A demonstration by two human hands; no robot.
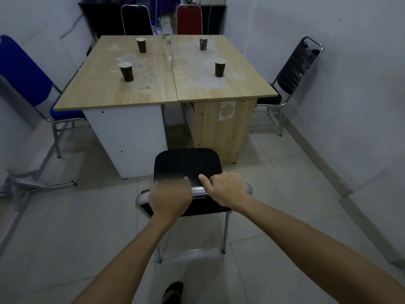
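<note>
Under fingers (173,184) of left hand (169,199) and right hand (228,189), black chair's backrest (206,206).

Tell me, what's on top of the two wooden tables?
Four dark paper cups, two either side of the seam, where a clear plastic bottle stands. What the cups hold cannot be seen.

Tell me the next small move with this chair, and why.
Probably push the chair forward, toward the table. The left hand and right hand both grip the top of its back, its seat faces the gap under the table, and floor separates them. Cups stand on the table, so ease it in gently.
</note>
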